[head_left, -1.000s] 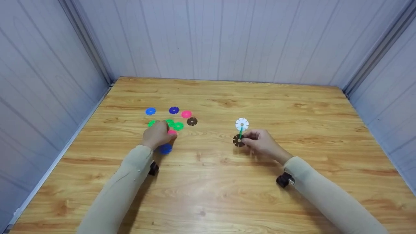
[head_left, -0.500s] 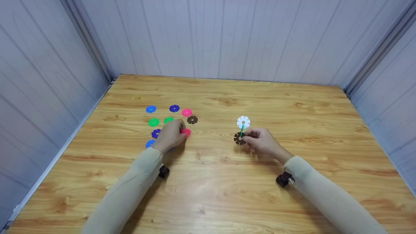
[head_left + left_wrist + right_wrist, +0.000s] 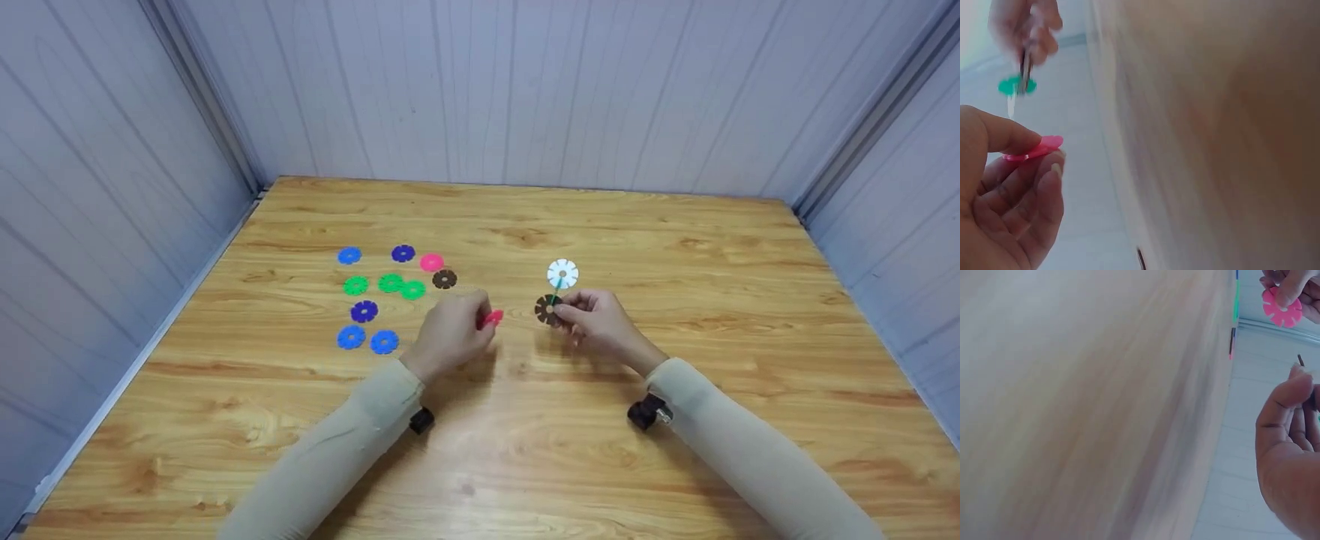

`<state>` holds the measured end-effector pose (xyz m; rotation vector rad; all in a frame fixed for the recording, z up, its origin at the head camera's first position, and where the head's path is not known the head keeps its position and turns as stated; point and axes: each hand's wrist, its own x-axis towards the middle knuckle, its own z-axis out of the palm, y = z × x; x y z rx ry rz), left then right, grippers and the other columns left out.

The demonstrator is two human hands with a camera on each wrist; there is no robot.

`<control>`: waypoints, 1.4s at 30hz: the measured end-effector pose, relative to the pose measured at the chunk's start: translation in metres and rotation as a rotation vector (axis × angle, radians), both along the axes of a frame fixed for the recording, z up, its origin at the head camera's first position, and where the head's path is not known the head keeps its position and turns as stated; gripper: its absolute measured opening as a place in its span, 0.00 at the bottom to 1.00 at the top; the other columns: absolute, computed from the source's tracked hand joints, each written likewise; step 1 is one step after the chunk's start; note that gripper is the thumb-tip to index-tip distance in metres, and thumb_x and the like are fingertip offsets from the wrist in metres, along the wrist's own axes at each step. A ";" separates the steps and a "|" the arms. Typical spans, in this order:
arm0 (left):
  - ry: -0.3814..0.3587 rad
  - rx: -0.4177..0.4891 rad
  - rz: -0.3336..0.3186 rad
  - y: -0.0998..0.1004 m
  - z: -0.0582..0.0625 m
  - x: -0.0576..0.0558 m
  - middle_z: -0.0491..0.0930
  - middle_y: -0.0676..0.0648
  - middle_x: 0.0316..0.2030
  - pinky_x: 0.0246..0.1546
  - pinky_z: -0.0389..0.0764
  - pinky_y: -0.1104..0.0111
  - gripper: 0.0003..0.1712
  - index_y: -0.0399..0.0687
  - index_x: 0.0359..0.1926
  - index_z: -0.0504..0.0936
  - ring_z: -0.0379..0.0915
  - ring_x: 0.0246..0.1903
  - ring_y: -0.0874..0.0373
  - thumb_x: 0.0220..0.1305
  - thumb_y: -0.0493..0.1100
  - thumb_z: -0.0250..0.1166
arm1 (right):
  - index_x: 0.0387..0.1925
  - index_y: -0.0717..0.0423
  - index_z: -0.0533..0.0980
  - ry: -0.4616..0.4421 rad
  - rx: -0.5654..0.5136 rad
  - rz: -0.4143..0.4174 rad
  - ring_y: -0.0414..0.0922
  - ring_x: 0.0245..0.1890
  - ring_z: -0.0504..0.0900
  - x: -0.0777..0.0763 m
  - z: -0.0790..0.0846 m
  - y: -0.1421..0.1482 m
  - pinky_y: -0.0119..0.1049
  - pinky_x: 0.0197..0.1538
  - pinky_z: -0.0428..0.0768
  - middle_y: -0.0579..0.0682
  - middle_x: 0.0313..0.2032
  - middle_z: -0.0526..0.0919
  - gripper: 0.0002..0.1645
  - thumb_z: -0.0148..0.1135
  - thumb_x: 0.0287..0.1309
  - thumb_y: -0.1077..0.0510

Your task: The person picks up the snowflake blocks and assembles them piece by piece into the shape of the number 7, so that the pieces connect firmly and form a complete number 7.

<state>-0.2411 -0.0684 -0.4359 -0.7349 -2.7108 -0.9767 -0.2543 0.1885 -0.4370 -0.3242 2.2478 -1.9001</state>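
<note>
My left hand [image 3: 452, 331] pinches a pink notched disc [image 3: 493, 318] between thumb and fingers above the table; the right wrist view shows the face of this pink disc [image 3: 1282, 307] with slots round its rim. Across from it, my right hand [image 3: 602, 321] grips a brown notched disc [image 3: 548, 309] by its edge. A green disc [image 3: 557, 291], seen edge-on, links the brown disc to a white disc [image 3: 562, 274] farther out. In the left wrist view the green disc [image 3: 1017, 85] sits crosswise to the brown one. A short gap separates the two hands.
Loose notched discs lie on the wooden table [image 3: 480, 435] at left: several blue, several green such as this green disc [image 3: 355, 286], a pink disc [image 3: 432, 262] and a brown disc [image 3: 445, 279]. Pale panel walls [image 3: 480, 90] enclose the back and sides.
The left hand has lifted the pink disc from among the loose discs and carried it right, toward the right hand. The right hand has stayed nearly in place with its joined discs.
</note>
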 end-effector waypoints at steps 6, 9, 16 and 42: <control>0.102 0.038 -0.070 0.023 -0.002 0.007 0.80 0.51 0.24 0.22 0.76 0.74 0.06 0.45 0.30 0.78 0.74 0.21 0.63 0.57 0.33 0.67 | 0.34 0.68 0.76 0.009 -0.081 -0.032 0.40 0.20 0.79 -0.002 0.003 -0.008 0.28 0.21 0.77 0.53 0.25 0.84 0.05 0.60 0.66 0.67; 0.185 0.035 -0.089 0.030 -0.004 0.008 0.79 0.52 0.22 0.20 0.74 0.72 0.06 0.47 0.28 0.77 0.72 0.19 0.62 0.57 0.35 0.66 | 0.32 0.67 0.76 -0.009 -0.126 -0.034 0.40 0.20 0.78 -0.001 0.004 -0.012 0.28 0.20 0.76 0.52 0.25 0.83 0.05 0.59 0.66 0.68; 0.259 0.025 -0.075 0.037 -0.006 0.009 0.75 0.55 0.18 0.20 0.71 0.68 0.07 0.49 0.24 0.77 0.70 0.18 0.62 0.54 0.37 0.66 | 0.30 0.64 0.76 -0.003 -0.164 -0.045 0.39 0.20 0.77 0.000 0.004 -0.019 0.27 0.19 0.76 0.51 0.25 0.83 0.06 0.58 0.64 0.70; 0.239 0.029 -0.007 0.047 -0.008 0.009 0.76 0.52 0.17 0.21 0.74 0.66 0.08 0.46 0.21 0.78 0.72 0.17 0.59 0.52 0.32 0.65 | 0.33 0.68 0.72 0.158 0.209 0.108 0.35 0.16 0.61 0.005 0.000 -0.029 0.27 0.21 0.60 0.43 0.17 0.65 0.13 0.44 0.74 0.65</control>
